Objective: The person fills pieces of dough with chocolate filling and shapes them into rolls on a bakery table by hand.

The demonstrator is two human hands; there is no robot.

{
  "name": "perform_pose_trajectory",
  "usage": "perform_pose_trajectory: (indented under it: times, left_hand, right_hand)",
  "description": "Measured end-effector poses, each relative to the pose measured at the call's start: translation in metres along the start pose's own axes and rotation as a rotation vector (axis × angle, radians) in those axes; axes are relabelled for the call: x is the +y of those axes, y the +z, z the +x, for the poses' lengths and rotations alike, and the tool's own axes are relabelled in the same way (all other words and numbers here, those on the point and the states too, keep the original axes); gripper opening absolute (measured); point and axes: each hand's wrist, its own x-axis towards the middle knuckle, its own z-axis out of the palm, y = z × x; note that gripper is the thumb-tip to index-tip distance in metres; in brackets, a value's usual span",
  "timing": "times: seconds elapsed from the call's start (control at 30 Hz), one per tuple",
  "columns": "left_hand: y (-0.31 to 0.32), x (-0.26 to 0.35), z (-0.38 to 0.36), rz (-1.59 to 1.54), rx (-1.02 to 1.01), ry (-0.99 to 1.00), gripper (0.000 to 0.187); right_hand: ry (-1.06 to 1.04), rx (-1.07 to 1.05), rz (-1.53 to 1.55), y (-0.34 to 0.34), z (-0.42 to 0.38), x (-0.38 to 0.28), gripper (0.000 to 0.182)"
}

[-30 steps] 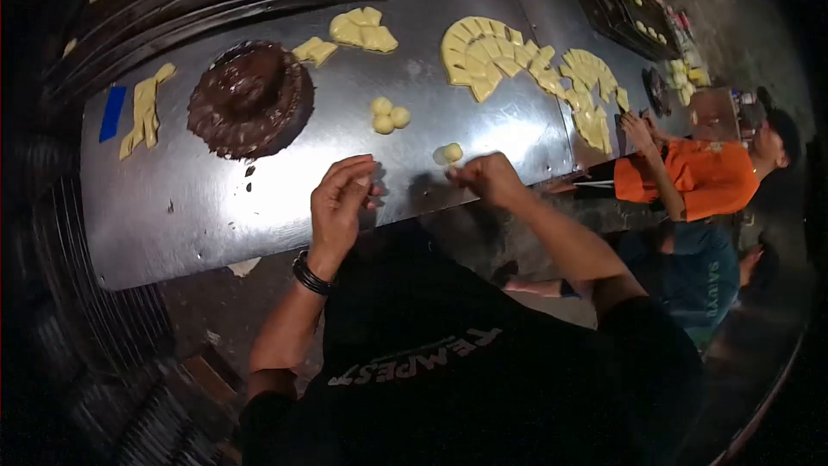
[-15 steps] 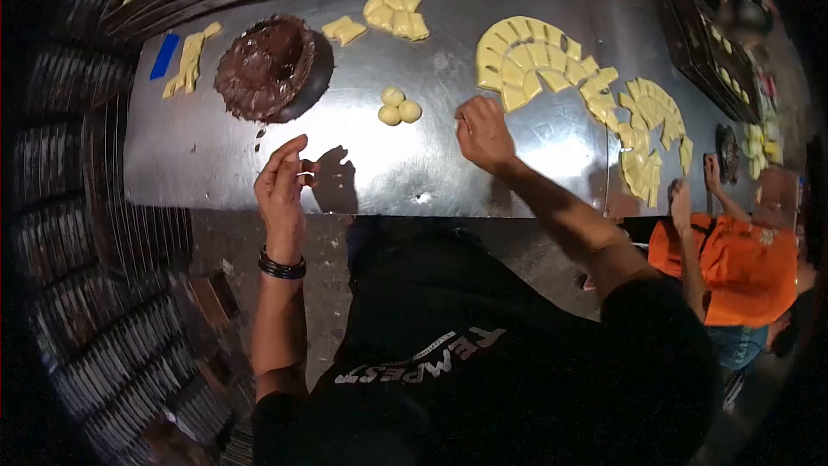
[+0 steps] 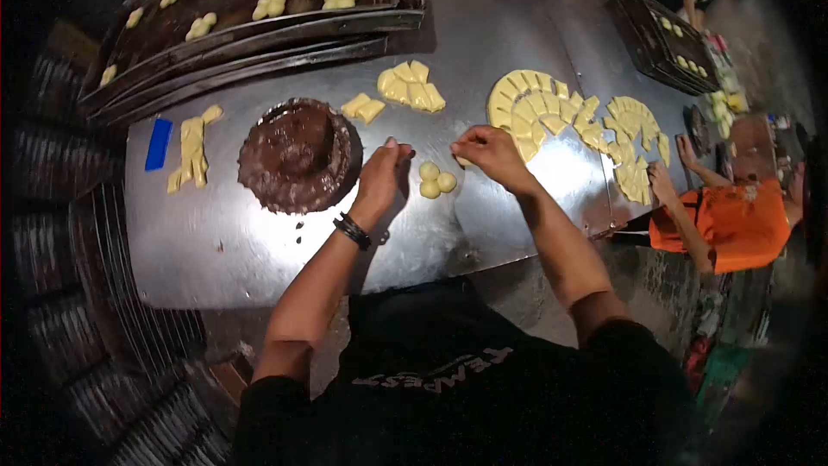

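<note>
My left hand (image 3: 381,177), with dark bands at its wrist, hovers between the bowl of chocolate paste (image 3: 289,155) and three small dough balls (image 3: 436,179). Its thumb and fingers are closed, and something dark shows at the tips, too small to name. My right hand (image 3: 493,157) is above and to the right of the balls, pinching a piece of dough (image 3: 464,161), of which only a pale yellow edge shows. Just beyond it lies a flattened sheet of cut dough (image 3: 522,99). Farther back are smaller cut pieces of dough (image 3: 410,86).
Dark trays (image 3: 259,28) with clustered dough balls stand at the back left; another tray stack (image 3: 664,43) is at the right. A blue scraper (image 3: 159,144) and a dough strip (image 3: 191,151) lie at left. A co-worker in orange (image 3: 733,224) works at right.
The view has tipped up, showing more of the back trays. My left hand has moved right, towards the dough balls. My right hand has gone from a curled fist to a pinch with dough showing.
</note>
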Motion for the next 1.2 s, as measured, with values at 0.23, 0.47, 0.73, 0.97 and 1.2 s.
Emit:
perform_pose_trajectory:
  times: [0.23, 0.47, 0.73, 0.97, 1.2]
  left_hand:
    - [0.01, 0.039, -0.011, 0.468, -0.418, -0.023, 0.062]
    - [0.014, 0.041, -0.047, 0.495, -0.144, 0.057, 0.057]
    - [-0.11, 0.093, -0.202, -0.149, 0.421, 0.23, 0.027]
    - [-0.267, 0.069, -0.223, 0.438, 0.877, 0.482, 0.019]
    - [-0.293, 0.06, -0.219, 0.859, 0.806, 0.605, 0.01]
  right_hand:
    - [-0.035, -0.346, -0.485, 0.023, 0.02, 0.016, 0.039]
    - [-0.419, 0.07, -0.507, 0.071, -0.026, 0.013, 0.046]
    - [-0.265, -0.9, 0.023, 0.11, -0.078, -0.058, 0.034]
    - [-0.557, -0.681, 0.209, 0.227, 0.028, -0.246, 0.041]
    - [-0.732, 0.131, 0.78, 0.354, 0.233, -0.409, 0.032]
